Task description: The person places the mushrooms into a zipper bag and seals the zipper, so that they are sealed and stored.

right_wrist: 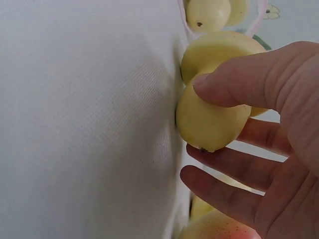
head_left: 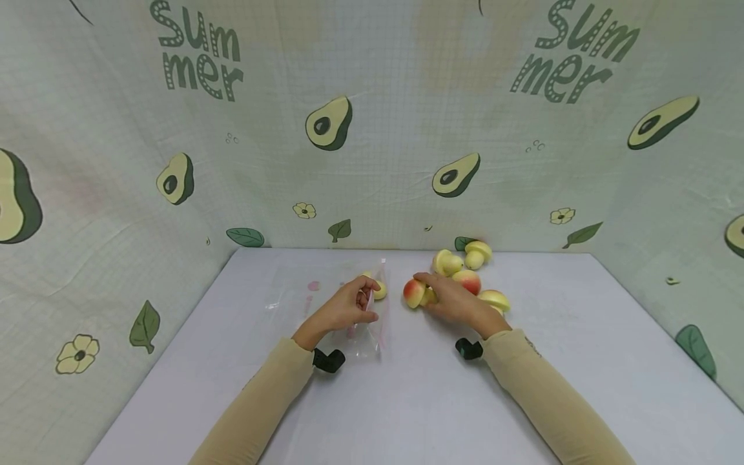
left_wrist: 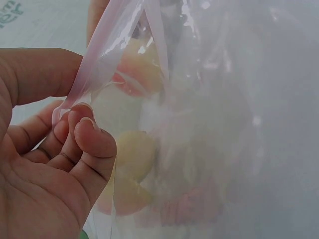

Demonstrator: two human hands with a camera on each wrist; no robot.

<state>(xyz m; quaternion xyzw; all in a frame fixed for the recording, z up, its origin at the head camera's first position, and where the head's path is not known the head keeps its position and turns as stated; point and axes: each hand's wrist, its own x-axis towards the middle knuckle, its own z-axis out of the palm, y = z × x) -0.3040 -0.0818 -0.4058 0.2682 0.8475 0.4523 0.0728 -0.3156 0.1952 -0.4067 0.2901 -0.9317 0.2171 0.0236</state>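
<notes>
My left hand (head_left: 347, 305) pinches the pink-edged mouth of a clear plastic zip bag (head_left: 367, 341). In the left wrist view the bag's pink strip (left_wrist: 102, 45) runs between thumb and fingers. A pale yellow toy mushroom (head_left: 380, 290) shows at the bag's mouth; yellow and red shapes (left_wrist: 134, 154) appear through the plastic. To the right of the bag, my right hand (head_left: 459, 303) grips a toy mushroom (head_left: 413, 293) with a red-yellow cap. Its yellow stem (right_wrist: 209, 119) lies under the thumb, fingers behind, close to the table.
Several more toy mushrooms lie beyond and beside the right hand, among them one with a red cap (head_left: 467, 281), a yellow one (head_left: 478, 254) and another (head_left: 495, 299). A white table (head_left: 407, 400) spreads below, backed by a printed cloth (head_left: 383, 213).
</notes>
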